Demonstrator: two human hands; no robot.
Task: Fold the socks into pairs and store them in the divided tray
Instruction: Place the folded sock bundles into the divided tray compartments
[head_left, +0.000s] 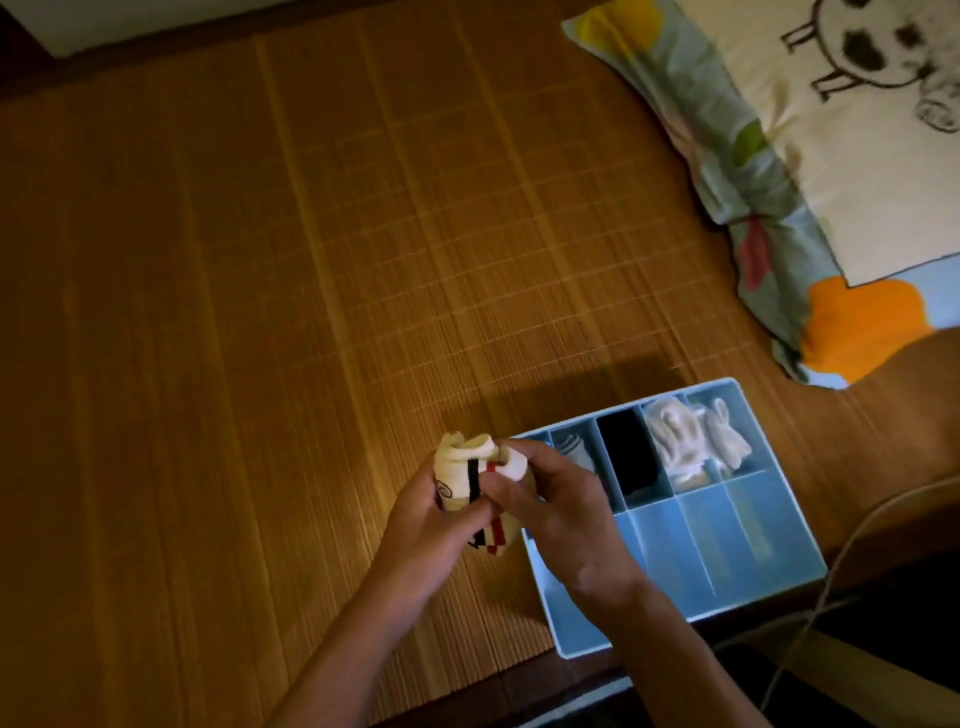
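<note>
Both hands hold a cream sock bundle (470, 457) with black and red stripes, just left of the blue divided tray (769, 571). My left hand (426, 530) grips it from the left and below. My right hand (550, 504) pinches its turned-over cuff from the right, over the tray's near-left corner. In the tray's far row lie a grey pair (574, 449), a black pair (631, 454) and pale cream pairs (696, 434). The near compartments show bare blue bottoms.
Everything rests on a bamboo mat (291, 291) covering a bed. A cartoon-print pillow (810, 171) lies at the far right. A white cable (841, 551) runs past the tray's right side. The mat's near edge drops off below the tray.
</note>
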